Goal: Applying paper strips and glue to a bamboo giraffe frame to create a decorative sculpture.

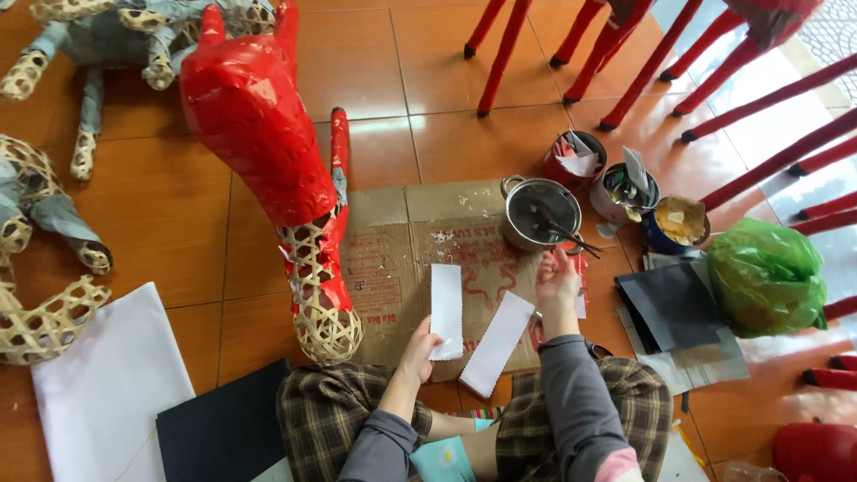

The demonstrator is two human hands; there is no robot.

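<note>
Holding one of two white paper strips (446,308), left hand (418,350), right hand (557,281) near pot (539,212)

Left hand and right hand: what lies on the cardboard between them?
In the head view, a second white paper strip lies slanted on the cardboard between the left hand, which holds a white strip, and the right hand.

**Both my hands out over the cardboard sheet**

My left hand (420,344) is at the near edge of the cardboard sheet (393,259), fingers pinched closed, forearm angled up from my knee. My right hand (558,281) reaches farther across the sheet's right part, fingers extended and loosely spread, grey sleeve down to the wrist.
</note>
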